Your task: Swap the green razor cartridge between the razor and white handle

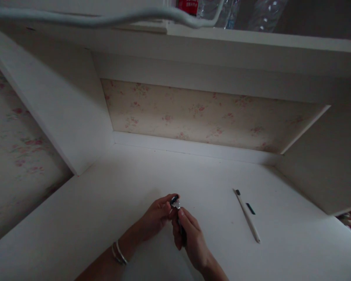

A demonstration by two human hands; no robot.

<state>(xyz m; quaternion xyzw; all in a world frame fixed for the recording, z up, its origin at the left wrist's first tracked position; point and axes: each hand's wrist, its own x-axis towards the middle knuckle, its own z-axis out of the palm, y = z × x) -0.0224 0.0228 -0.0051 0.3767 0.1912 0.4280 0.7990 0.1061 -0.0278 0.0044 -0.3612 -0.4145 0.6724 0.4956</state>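
Observation:
My left hand is closed, its fingertips pinching the dark, narrow head of what looks like a razor. My right hand is wrapped around the dark handle of the same tool, with the thumb pressed near its shiny silver neck. Both hands meet just above the white tabletop. Fingers cover part of the head and most of the handle. To the right of my hands lies a slim white stick with a dark piece near its far end. Beside it is a small dark green strip.
White side panels stand left and right of the tabletop. Floral wallpaper shows at the back. Overhead is a shelf with clear plastic bottles, and a pale curved bar crosses the top left.

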